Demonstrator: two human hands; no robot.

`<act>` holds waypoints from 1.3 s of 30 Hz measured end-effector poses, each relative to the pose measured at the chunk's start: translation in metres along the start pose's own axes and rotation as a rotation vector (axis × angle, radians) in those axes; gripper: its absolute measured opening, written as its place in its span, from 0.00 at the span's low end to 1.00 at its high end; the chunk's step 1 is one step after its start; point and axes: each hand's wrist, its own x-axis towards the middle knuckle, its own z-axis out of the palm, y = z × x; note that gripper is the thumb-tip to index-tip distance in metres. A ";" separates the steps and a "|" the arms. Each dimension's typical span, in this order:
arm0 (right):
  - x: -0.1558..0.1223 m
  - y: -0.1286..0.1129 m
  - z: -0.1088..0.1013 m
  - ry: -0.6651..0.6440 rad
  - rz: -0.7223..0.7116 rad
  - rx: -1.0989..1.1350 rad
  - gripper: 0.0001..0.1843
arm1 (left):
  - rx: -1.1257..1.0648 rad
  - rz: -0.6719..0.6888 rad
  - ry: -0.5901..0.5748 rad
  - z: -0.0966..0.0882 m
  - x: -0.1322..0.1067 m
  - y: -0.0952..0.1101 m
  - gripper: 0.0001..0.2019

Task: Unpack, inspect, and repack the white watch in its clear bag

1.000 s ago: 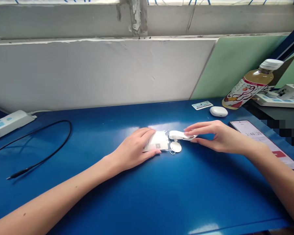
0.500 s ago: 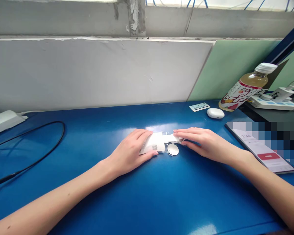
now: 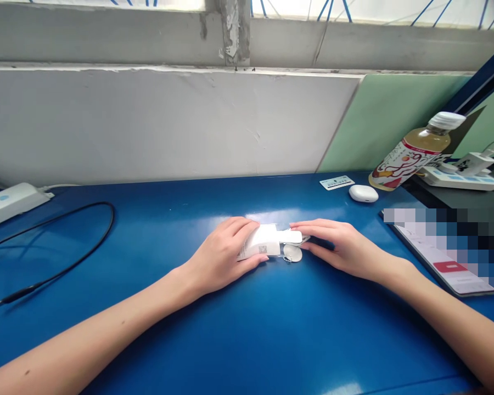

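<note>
At the middle of the blue table (image 3: pixel 247 329), my left hand (image 3: pixel 222 255) grips a small white packet (image 3: pixel 262 242) with a printed code on it, fingers over its top and thumb under its near edge. My right hand (image 3: pixel 337 247) holds a small white oblong piece (image 3: pixel 291 237) by its right end, its left end touching the packet's right side. A small white round tag (image 3: pixel 293 253) on a thin ring lies on the table just below that piece.
A black cable (image 3: pixel 66 241) loops at the left near a white power strip (image 3: pixel 8 202). At the right lie a phone (image 3: pixel 444 258), a white earbud case (image 3: pixel 363 193), a small card (image 3: pixel 336 182), a tilted drink bottle (image 3: pixel 415 153) and a second power strip (image 3: pixel 461 178).
My right hand has brought the white oblong piece leftward against the packet's right side. My left hand has stayed on the packet. The view has shifted slightly.
</note>
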 end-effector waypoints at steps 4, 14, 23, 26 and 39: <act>0.000 -0.009 0.000 -0.023 0.023 -0.013 0.26 | 0.013 -0.019 -0.014 0.001 0.000 0.000 0.23; 0.008 -0.016 0.021 0.226 0.051 0.109 0.10 | -0.006 -0.031 -0.049 -0.001 0.001 0.002 0.22; 0.006 -0.019 0.014 0.166 0.088 -0.046 0.13 | 0.016 -0.053 -0.067 0.000 -0.001 0.001 0.23; 0.000 -0.015 0.002 0.158 0.118 -0.136 0.13 | 0.020 -0.054 -0.068 0.001 -0.002 0.000 0.24; -0.007 -0.025 0.018 0.013 0.032 -0.013 0.34 | -0.022 -0.114 -0.100 -0.005 0.000 0.008 0.22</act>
